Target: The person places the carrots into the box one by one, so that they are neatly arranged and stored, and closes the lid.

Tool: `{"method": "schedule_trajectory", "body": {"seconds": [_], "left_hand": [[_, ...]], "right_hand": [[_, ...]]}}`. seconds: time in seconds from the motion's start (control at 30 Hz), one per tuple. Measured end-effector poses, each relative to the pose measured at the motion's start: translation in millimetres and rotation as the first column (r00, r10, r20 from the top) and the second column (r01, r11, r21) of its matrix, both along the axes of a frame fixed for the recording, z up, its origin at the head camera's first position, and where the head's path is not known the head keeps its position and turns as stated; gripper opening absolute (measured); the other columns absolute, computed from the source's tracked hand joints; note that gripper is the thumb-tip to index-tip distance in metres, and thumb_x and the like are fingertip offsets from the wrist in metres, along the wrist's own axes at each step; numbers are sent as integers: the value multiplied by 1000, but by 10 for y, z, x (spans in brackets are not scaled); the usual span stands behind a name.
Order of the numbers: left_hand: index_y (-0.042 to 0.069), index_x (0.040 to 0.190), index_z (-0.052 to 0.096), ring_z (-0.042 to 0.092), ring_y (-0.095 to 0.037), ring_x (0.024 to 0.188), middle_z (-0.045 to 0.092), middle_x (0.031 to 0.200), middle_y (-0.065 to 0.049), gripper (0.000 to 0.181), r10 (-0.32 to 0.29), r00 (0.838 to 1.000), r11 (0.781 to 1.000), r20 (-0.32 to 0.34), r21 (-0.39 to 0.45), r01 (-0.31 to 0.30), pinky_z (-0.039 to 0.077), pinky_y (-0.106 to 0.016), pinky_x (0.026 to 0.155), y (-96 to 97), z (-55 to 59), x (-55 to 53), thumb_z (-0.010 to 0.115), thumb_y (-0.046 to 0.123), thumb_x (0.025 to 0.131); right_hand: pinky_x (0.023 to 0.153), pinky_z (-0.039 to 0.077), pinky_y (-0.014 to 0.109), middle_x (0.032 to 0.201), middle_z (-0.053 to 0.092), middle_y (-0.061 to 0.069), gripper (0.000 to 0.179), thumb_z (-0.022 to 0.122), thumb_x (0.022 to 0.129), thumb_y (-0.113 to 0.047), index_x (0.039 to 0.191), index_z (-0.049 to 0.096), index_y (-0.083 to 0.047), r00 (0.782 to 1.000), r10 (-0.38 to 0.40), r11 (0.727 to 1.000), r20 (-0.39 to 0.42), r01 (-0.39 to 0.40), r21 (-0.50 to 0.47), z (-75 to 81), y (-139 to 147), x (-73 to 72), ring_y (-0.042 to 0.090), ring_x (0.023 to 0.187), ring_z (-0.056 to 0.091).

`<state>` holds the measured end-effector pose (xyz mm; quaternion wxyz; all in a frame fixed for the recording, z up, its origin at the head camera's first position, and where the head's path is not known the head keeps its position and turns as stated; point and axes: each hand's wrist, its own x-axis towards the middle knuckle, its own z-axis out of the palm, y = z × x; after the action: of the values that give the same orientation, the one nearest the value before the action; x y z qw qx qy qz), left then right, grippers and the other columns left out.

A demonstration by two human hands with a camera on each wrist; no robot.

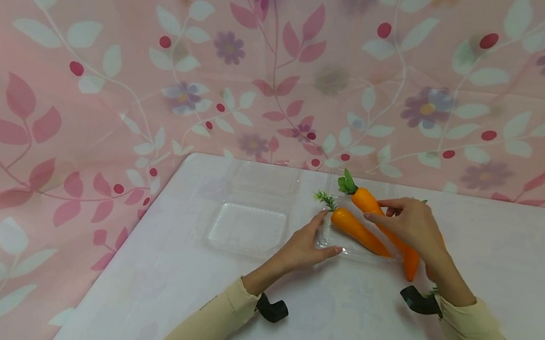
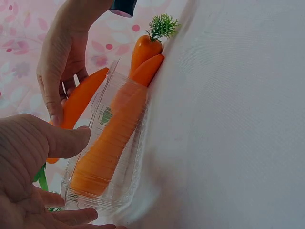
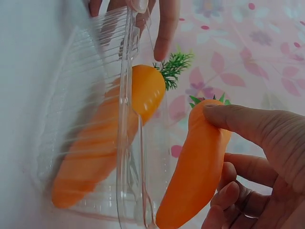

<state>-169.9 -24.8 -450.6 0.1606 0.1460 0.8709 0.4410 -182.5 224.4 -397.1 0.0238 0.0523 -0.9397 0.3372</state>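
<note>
One orange toy carrot [image 1: 354, 231] with feathery green top lies in a clear plastic container [image 3: 126, 167]. My left hand [image 1: 301, 247] is at the container's left end, thumb [image 2: 71, 142] by the rim and fingers spread along the side. Above the container, my right hand [image 1: 414, 224] pinches a second carrot [image 3: 193, 162] near its leafy top, between thumb and fingers. It hangs tilted, its tip apart from the carrot inside. Two more carrots lie right of the container; the tip of one [image 1: 411, 265] shows below the right hand, and the other [image 2: 144, 47] is partly hidden.
Another clear plastic container [image 1: 247, 229] stands to the left with its lid folded back. A white cloth covers the table [image 1: 313, 334]. Pink floral sheeting [image 1: 275, 68] hangs along the table's back edge. Dark curved pieces [image 1: 273, 309] are strapped at both wrists.
</note>
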Motion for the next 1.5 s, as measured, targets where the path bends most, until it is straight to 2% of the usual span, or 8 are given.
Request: {"method": "schedule_trajectory", "body": {"seconds": [0.27,0.53,0.73,0.87,1.0,1.17,1.33,1.5], "left_hand": [[25,158,21,39,-26,139,36,156,-6,90,-2,1000,1000,5,2,2,34,-48,110,7,-6,-11,72,47,87],[23,158,21,37,-24,140,35,157,-4,90,-9,1000,1000,-2,-9,9,32,-46,112,18,8,-20,72,47,87],[20,158,21,34,-22,142,33,157,-3,91,-15,1000,1000,-7,-2,15,30,-44,113,14,1,-31,71,48,88],[20,158,21,34,-22,142,33,158,-3,91,-11,1000,1000,4,-4,11,30,-45,113,7,-5,-28,71,48,87],[19,158,20,35,-22,142,32,158,-3,92,-12,1000,1000,-2,-3,12,31,-44,113,2,-14,-26,71,48,87],[18,158,20,34,-22,142,31,159,-3,92,-23,1000,1000,-8,4,23,31,-44,113,-4,-25,-28,71,48,87],[18,158,20,36,-23,141,32,158,-4,92,-20,999,1000,-26,11,20,33,-44,112,-12,-26,-27,72,46,87],[19,158,20,36,-24,141,31,158,-3,92,-21,1000,1000,-20,-5,21,34,-45,111,-16,-21,-19,71,47,88]], "right_hand": [[48,34,29,81,57,6,55,81,81,-43,118,72,-3,1000,16,1000,12,-16,-3,-92,-87,-58,22,62,46],[50,35,29,82,58,6,54,79,83,-40,121,70,-3,999,29,999,37,-31,42,-238,-128,-77,21,61,45],[50,36,29,82,59,7,54,77,86,-38,126,67,-4,997,68,994,40,-71,88,-270,-170,-92,20,58,43],[53,39,30,85,59,9,53,77,87,-35,128,65,-4,996,82,989,45,-87,117,-273,-196,-86,22,63,46],[59,41,31,86,56,10,51,75,88,-31,130,64,-4,992,114,978,51,-121,170,-280,-221,-85,23,72,48],[55,37,31,81,49,8,48,73,91,-27,131,62,-3,987,144,956,76,-159,245,-314,-250,-95,23,70,44],[59,46,32,86,55,10,39,69,94,-20,127,65,-1,973,219,917,68,-230,327,-343,-291,-95,25,73,48],[61,43,31,86,54,9,35,70,93,-16,124,68,-1,971,229,916,65,-238,323,-336,-306,-74,25,75,47]]}}
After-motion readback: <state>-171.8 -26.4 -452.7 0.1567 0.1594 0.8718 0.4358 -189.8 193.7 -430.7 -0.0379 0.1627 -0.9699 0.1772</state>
